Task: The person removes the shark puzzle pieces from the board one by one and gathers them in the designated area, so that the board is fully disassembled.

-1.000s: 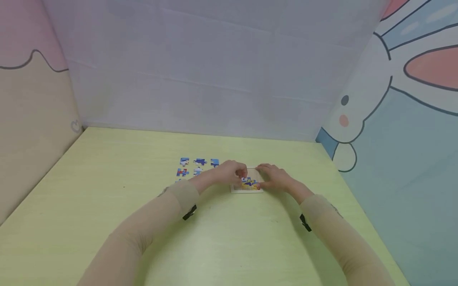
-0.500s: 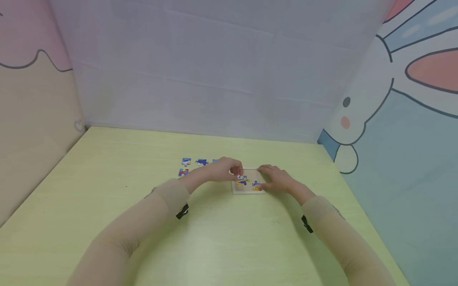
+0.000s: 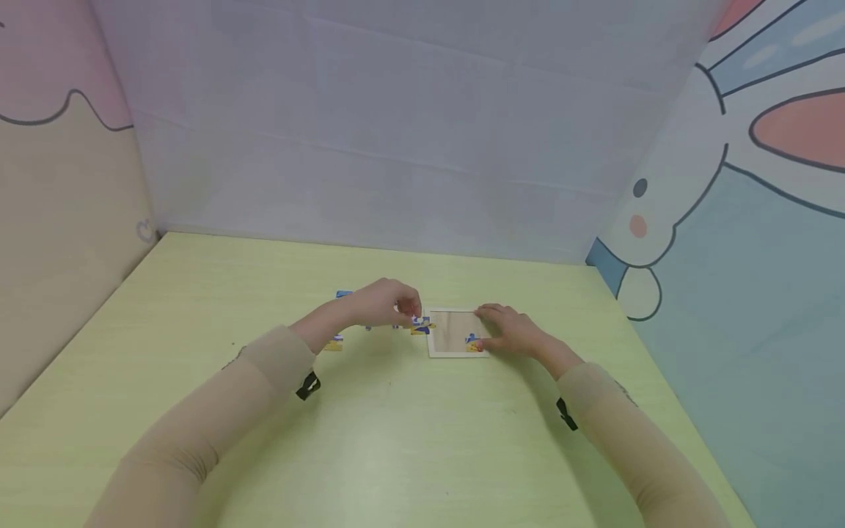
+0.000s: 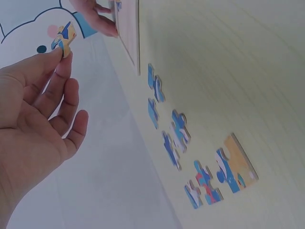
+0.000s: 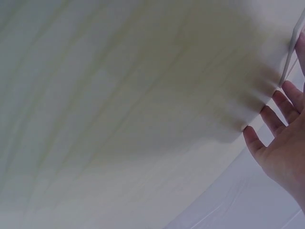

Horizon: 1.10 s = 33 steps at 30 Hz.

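Observation:
My left hand pinches a jigsaw piece between thumb and index finger, just off the left side of a pale wooden puzzle tray. That same blue and yellow piece shows raised above the table in the left wrist view, the other fingers loosely bent. Inside the tray, one blue and yellow piece lies in the lower right corner. My right hand rests at the tray's right side, thumb low and fingers at the upper corner. In the right wrist view its fingertips touch down beside the tray's edge.
Several loose jigsaw pieces lie spread on the yellow table to the left of the tray, partly hidden by my left arm in the head view. Fabric walls enclose the table at the back and sides.
My left hand has lifted the pinched piece out of the tray and moved left with it. The tray now shows a single piece. My right hand stays at the tray's right side.

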Motion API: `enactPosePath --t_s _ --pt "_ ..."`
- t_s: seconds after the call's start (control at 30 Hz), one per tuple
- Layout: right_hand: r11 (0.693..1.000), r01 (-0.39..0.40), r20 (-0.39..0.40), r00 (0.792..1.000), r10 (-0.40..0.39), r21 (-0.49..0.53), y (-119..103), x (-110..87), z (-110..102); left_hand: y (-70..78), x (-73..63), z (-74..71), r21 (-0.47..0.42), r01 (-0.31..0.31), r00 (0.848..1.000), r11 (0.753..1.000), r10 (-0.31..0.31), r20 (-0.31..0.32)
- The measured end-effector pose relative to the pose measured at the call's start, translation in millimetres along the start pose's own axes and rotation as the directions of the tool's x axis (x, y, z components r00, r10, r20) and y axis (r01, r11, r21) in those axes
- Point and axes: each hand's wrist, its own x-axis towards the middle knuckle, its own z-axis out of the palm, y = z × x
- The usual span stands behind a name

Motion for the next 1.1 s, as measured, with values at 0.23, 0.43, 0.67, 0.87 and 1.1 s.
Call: enactPosePath --t_s 0.23,0.43,0.67,0.87,1.1 --pt "1.000 0.023 -0.006 1.000 -0.023 -0.011 -1.3 -1.7 -0.7 -25.7 -17.0 -4.2 -0.019 0.026 0.999 0.999 -0.026 0.025" --pt "1.000 0.021 -0.004 1.000 -0.021 -0.003 -2.8 -2.9 -1.3 -44.7 -30.8 -4.9 -0.056 0.060 0.998 0.997 -0.058 0.038" --pt "1.000 0.007 0.000 1.000 -0.007 -0.004 -2.3 -1.1 -0.5 -65.0 -42.3 -3.5 -0.037 0.096 0.994 0.995 -0.093 0.057" --pt "1.000 0.010 0.001 1.000 -0.010 0.001 -2.9 -1.1 0.1 -72.7 -48.9 1.6 -0.018 0.105 0.991 0.994 -0.104 0.082" --pt "1.000 0.025 -0.009 1.000 -0.025 0.000 -2.8 -1.5 0.4 -71.7 -54.7 4.9 -0.026 0.134 0.988 0.991 -0.132 0.083"
